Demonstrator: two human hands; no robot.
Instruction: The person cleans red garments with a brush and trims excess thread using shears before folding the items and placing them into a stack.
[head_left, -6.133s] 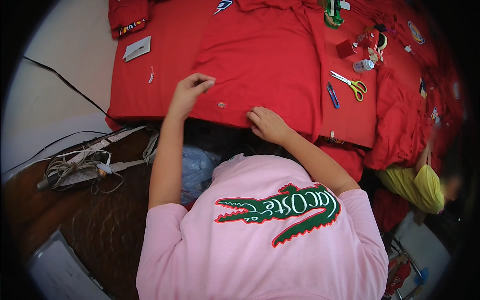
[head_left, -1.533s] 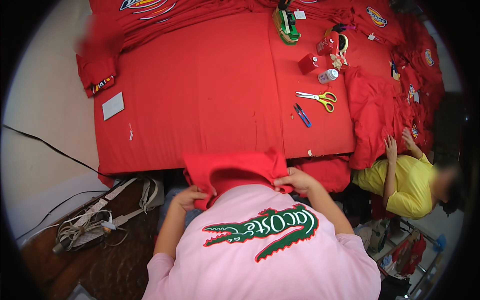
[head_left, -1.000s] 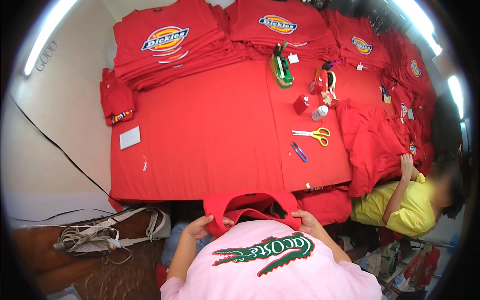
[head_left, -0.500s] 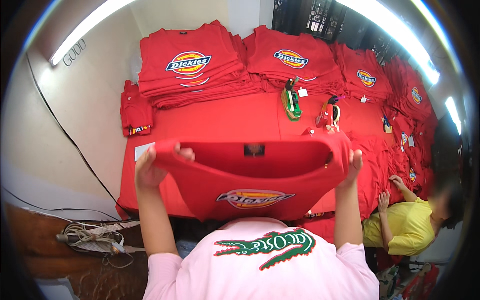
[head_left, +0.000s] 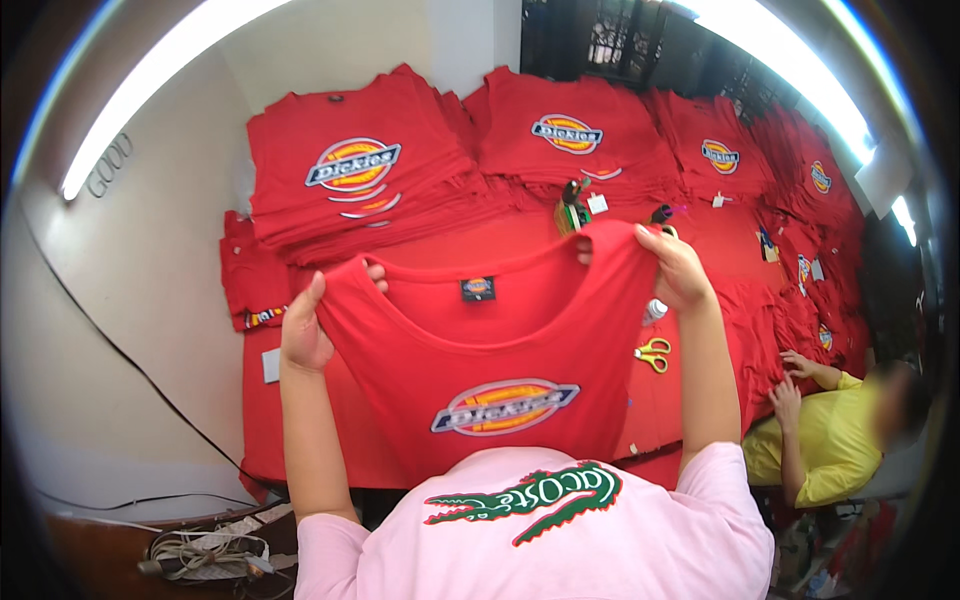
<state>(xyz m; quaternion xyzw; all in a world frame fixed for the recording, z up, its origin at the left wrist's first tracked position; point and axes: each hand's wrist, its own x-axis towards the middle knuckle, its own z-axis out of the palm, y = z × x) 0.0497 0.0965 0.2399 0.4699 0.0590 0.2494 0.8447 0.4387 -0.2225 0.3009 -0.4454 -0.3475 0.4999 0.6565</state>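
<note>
Left hand (head_left: 307, 330), right hand (head_left: 680, 268) hold red top (head_left: 500, 362) by shoulders

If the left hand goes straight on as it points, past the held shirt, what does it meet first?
Probably the large left stack of red shirts; depth beyond the left hand is unclear.

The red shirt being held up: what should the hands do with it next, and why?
Perhaps lower the shirt onto the table, left of the scissors: the left hand and right hand hold it up, spread wide, either side of its neck opening.
</note>
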